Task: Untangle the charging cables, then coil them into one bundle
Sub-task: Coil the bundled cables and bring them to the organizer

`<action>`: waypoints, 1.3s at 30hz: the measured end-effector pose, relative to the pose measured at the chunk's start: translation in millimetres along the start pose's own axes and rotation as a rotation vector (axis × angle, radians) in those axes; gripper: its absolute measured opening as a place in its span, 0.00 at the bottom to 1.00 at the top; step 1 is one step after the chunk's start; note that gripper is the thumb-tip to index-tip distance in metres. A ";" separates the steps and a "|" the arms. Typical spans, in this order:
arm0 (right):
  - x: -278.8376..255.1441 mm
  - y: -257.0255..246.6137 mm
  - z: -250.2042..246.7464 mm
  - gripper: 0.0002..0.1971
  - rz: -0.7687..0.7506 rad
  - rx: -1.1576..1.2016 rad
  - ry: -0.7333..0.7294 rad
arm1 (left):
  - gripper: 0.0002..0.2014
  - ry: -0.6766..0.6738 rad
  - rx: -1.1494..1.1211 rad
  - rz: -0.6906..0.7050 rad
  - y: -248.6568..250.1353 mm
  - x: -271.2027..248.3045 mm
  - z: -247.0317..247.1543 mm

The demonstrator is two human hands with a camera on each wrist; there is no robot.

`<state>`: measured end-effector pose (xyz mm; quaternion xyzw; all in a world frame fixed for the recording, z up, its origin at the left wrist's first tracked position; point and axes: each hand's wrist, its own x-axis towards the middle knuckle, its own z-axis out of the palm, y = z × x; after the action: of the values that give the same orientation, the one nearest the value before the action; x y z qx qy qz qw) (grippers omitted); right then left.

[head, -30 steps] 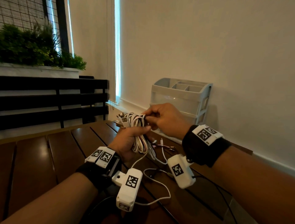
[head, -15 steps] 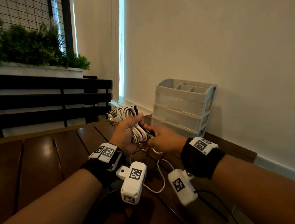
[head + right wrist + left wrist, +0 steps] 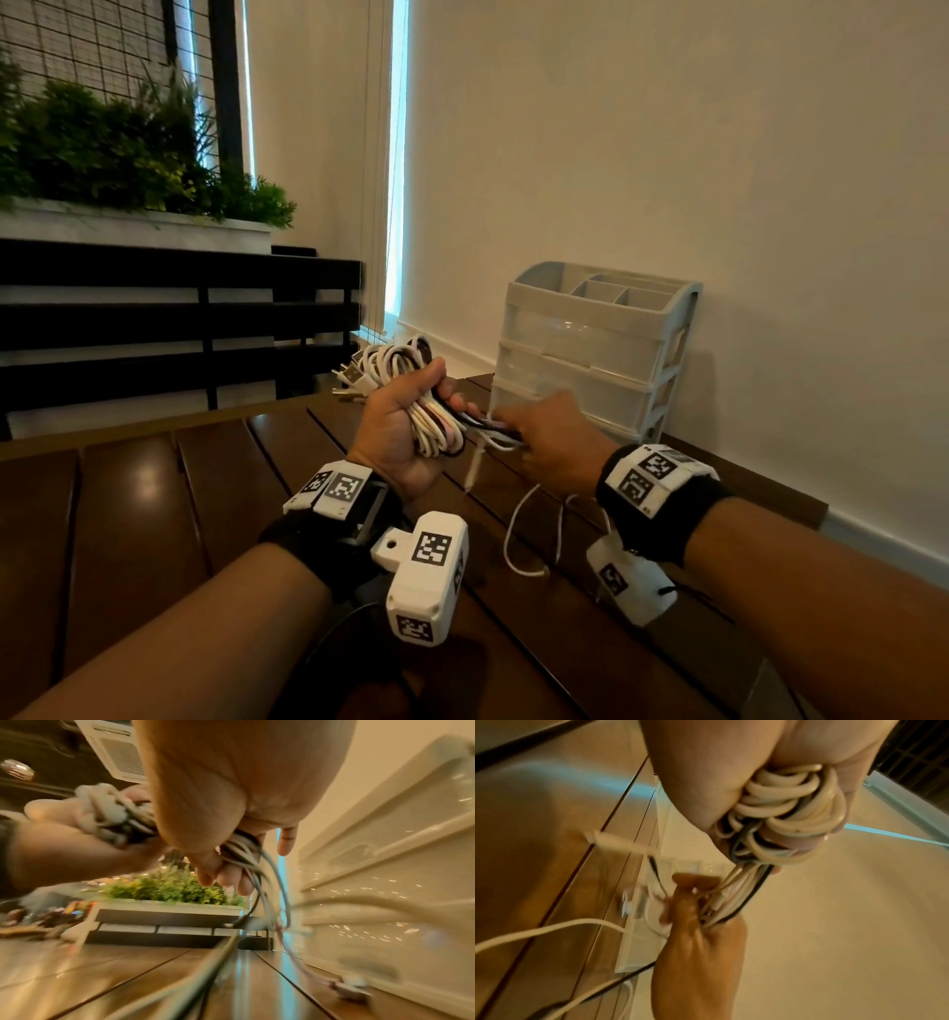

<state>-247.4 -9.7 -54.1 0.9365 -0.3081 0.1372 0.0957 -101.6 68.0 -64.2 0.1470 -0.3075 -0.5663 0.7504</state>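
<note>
My left hand (image 3: 400,426) grips a coil of white, black and pink charging cables (image 3: 405,370) (image 3: 790,809), held upright above the wooden table (image 3: 128,493). USB plugs (image 3: 352,375) stick out at the coil's top left. Just to the right, my right hand (image 3: 544,437) (image 3: 231,850) holds the loose strands (image 3: 493,426) (image 3: 734,894) that run out of the coil's lower end. A white plug end (image 3: 475,470) (image 3: 613,843) dangles between the hands. A slack white loop (image 3: 513,539) hangs down onto the table below my right wrist.
A grey plastic drawer organiser (image 3: 590,354) stands against the wall just behind my right hand. A dark slatted bench back (image 3: 174,329) and a planter of green plants (image 3: 128,154) lie beyond the table's far edge. A small connector (image 3: 352,986) lies near the organiser's base.
The right hand came down from the top of the coil to its lower end and drew the loose strands rightward. The left hand lifted the coil slightly.
</note>
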 end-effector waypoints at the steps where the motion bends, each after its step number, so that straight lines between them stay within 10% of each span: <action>1: -2.8 9.6 -2.4 0.09 0.039 0.008 -0.026 | 0.10 0.006 0.016 0.012 1.7 0.6 -0.4; 8: -5.1 32.3 -2.5 0.06 0.081 -0.183 -0.154 | 0.10 0.030 0.171 -0.043 -6.7 2.5 -7.7; 13: -4.4 16.2 -18.2 0.43 0.125 0.308 -0.353 | 0.14 0.129 0.282 -0.090 -14.7 0.5 -9.8; 16: 1.7 2.0 -25.5 0.28 0.073 0.662 -0.121 | 0.20 0.087 0.312 -0.142 -21.6 -1.0 -11.2; 19: 7.2 -12.4 -30.7 0.09 0.121 0.764 0.142 | 0.05 0.079 0.398 -0.117 -25.6 -2.1 -11.2; 22: 9.0 -19.0 -36.5 0.03 0.189 0.836 0.157 | 0.05 0.097 0.487 -0.089 -28.3 0.3 -19.7; 34: -9.0 -16.1 -40.6 0.07 0.120 0.653 0.211 | 0.19 -0.044 0.580 -0.156 -32.4 -5.3 -16.2; 39: -3.5 -24.4 -43.5 0.14 0.241 0.715 0.126 | 0.02 0.031 0.649 -0.028 -33.7 -6.0 -16.8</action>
<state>-244.0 23.0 -16.4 0.8575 -0.3422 0.3038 -0.2350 -117.6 60.9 -98.0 0.3915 -0.4587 -0.4468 0.6609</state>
